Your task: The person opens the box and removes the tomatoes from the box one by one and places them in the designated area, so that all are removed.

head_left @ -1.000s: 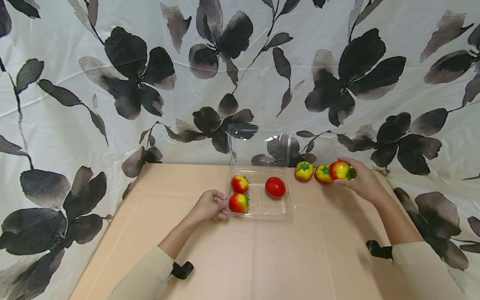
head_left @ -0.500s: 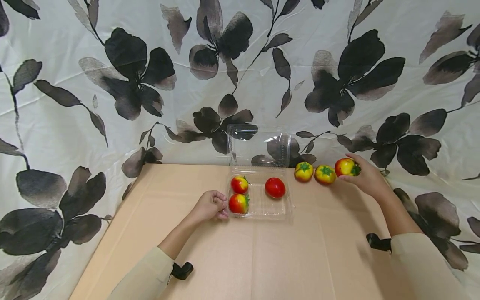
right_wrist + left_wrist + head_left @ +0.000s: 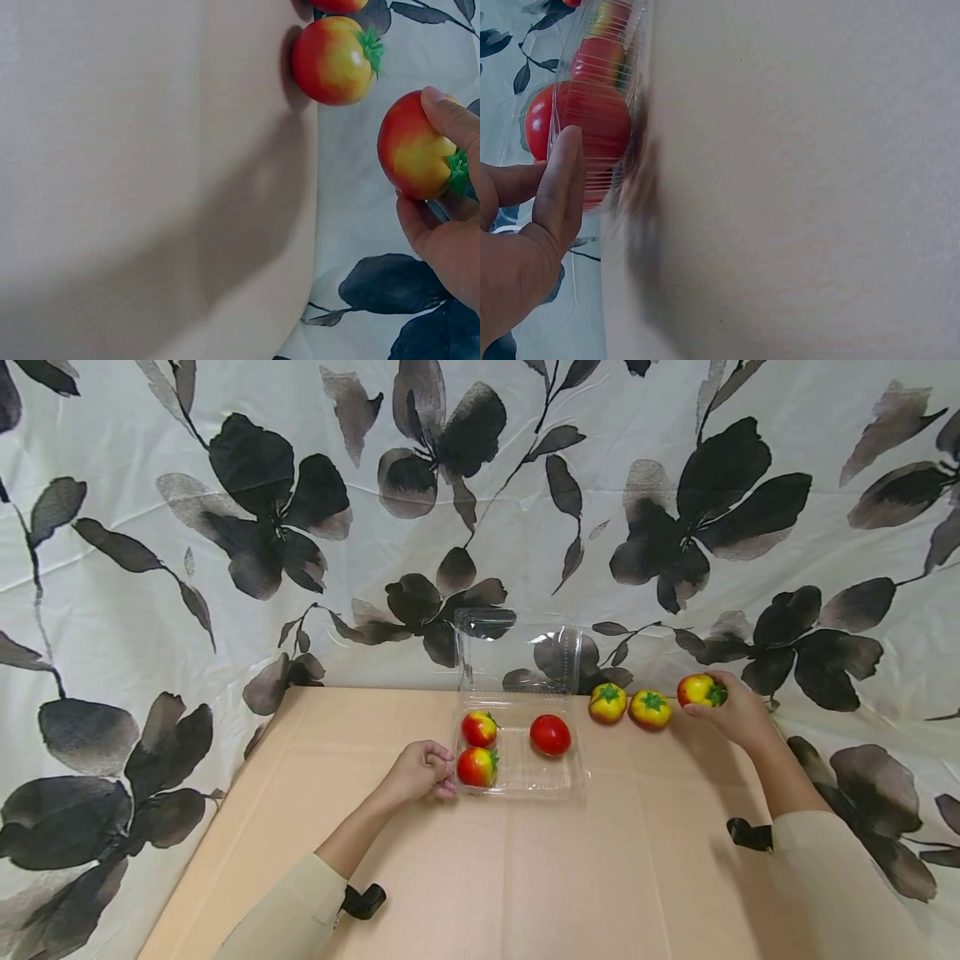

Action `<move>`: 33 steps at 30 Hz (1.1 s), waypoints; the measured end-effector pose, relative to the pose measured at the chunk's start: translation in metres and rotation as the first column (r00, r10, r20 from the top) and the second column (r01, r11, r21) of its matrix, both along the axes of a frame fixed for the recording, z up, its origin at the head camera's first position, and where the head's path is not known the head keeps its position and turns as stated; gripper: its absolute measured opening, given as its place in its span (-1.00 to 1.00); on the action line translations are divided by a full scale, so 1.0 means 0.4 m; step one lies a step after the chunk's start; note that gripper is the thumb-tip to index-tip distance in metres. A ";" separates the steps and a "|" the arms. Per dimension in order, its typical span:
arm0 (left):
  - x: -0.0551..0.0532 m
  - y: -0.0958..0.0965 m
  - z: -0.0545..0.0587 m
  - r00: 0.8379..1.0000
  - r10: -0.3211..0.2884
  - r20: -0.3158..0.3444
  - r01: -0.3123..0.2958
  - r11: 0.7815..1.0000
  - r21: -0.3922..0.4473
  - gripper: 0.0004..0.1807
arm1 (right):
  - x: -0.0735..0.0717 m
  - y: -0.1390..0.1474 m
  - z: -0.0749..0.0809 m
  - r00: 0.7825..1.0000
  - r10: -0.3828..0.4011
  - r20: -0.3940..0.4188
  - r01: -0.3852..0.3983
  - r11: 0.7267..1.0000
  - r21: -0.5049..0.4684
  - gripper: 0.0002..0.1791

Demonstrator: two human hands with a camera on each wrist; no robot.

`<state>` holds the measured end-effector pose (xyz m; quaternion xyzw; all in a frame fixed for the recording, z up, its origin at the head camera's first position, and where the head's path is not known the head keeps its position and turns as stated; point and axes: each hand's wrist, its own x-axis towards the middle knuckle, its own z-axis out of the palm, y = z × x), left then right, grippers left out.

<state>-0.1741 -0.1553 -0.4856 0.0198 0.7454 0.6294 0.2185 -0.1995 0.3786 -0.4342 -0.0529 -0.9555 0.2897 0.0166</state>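
Note:
My right hand (image 3: 738,714) grips a red-and-yellow tomato (image 3: 697,690) between thumb and fingers, its green leafy top turned toward the palm. In the right wrist view this tomato (image 3: 412,146) hangs clear of the board's edge, apart from the nearest one. At the near left corner of a hinged clear plastic container (image 3: 532,783), my left hand (image 3: 417,772) pinches the rim; the left wrist view has the thumb and fingers at its ridged wall (image 3: 604,169). Inside the container, two tomatoes (image 3: 477,767) sit along the left and one red tomato (image 3: 551,735) at the right.
Two yellow-green-topped tomatoes (image 3: 607,702) stand side by side at the far edge of the tan board (image 3: 570,877), right of the container. The container's clear lid (image 3: 517,652) stands raised behind it, against a floral cloth (image 3: 555,552).
My right hand has moved to the right with its tomato, away from the two tomatoes at the far edge. The left hand and the container stay where they were.

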 end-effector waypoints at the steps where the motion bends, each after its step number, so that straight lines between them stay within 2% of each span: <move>1: 0.000 0.001 0.000 1.000 0.001 0.000 -0.001 1.000 0.001 -0.81 | -0.002 0.004 -0.002 1.000 -0.004 0.000 0.004 1.000 0.006 -0.04; 7: 0.004 0.000 0.002 1.000 -0.008 -0.008 0.008 1.000 -0.005 -0.81 | -0.016 0.019 -0.020 0.999 -0.030 0.014 0.030 0.999 -0.016 -0.05; 11: 0.006 -0.001 0.005 1.000 -0.009 -0.015 0.009 1.000 -0.012 -0.81 | -0.024 0.025 -0.044 0.999 -0.050 -0.010 0.049 0.998 -0.027 -0.06; 14: 0.005 -0.001 0.003 1.000 -0.003 -0.015 0.003 1.000 -0.010 -0.81 | -0.027 0.024 -0.060 0.996 -0.092 -0.004 0.092 0.995 -0.046 -0.05; 19: 0.005 0.001 0.002 1.000 -0.005 -0.018 0.005 1.000 -0.010 -0.81 | -0.025 0.019 -0.069 0.982 -0.178 0.055 0.183 0.977 -0.104 -0.03; 28: 0.001 0.005 0.000 1.000 0.000 -0.003 -0.001 1.000 -0.020 -0.80 | -0.027 0.022 -0.098 0.969 -0.223 0.110 0.231 0.970 -0.071 -0.01; 33: 0.001 0.005 0.000 1.000 0.001 -0.015 -0.002 1.000 -0.024 -0.82 | -0.031 0.018 -0.126 0.971 -0.230 0.068 0.234 0.970 -0.071 -0.01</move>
